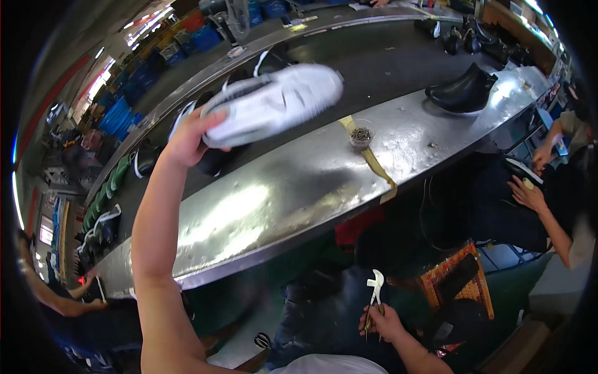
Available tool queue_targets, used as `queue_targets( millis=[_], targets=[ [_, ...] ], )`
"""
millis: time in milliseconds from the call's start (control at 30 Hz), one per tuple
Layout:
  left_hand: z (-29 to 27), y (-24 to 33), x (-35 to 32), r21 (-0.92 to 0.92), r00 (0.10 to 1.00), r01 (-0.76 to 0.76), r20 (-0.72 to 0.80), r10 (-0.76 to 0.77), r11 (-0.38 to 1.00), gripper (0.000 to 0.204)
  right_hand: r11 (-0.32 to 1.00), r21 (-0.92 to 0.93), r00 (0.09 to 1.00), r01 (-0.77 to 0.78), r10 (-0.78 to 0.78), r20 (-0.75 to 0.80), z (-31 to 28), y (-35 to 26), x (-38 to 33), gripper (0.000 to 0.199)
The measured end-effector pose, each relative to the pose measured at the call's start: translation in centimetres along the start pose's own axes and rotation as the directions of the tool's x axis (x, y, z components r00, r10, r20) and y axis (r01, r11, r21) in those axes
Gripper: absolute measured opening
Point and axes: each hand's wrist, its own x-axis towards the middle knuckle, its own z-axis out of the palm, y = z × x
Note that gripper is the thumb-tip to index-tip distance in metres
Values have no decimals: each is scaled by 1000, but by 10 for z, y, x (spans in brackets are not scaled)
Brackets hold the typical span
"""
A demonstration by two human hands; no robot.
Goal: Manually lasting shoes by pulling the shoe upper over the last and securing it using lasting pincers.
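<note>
My left hand (190, 134) is raised over the workbench, its fingers and thumb closed on the heel end of a shoe (274, 103). The shoe is blurred by motion, and its white underside faces me. Low over my lap, my right hand (385, 323) is wrapped around a claw hammer (375, 285) with its pale metal head up. Thin olive-coloured handles show in that same grip; whether they belong to a second tool is unclear. A small clear cup (361, 137) of tiny metal nails stands on the metal bench ledge (299, 168), over a yellowish tape strip (377, 167).
A black shoe (461, 90) sits on the ledge at right. Behind it runs a dark conveyor belt (349, 62), with green shoes (103, 199) lined up at left. Scissors (262, 340) lie below. A co-worker's hand (529, 195) holds a shoe at right; a woven-topped stool (483, 290) stands nearby.
</note>
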Motion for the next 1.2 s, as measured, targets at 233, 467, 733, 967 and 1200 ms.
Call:
queue_targets(
  millis=[233,467,733,967,1200],
  targets=[
    [132,17,-177,536,622,-695,783,26,479,60,987,-142,997,71,-71,0,4,51,-41,25],
    [252,-119,-237,621,262,-430,780,-568,655,64,954,-202,972,221,-233,-40,-4,113,-89,26],
    [252,-306,-290,29,986,110,122,-113,994,57,948,-163,961,273,-260,95,3,101,-102,35],
    [279,-298,-317,-341,961,269,33,-274,901,50,703,-670,969,240,-214,122,36,82,-131,28],
    [271,-267,-348,-115,997,-56,55,62,992,55,796,-550,961,252,-138,241,47,80,-139,27]
  ],
)
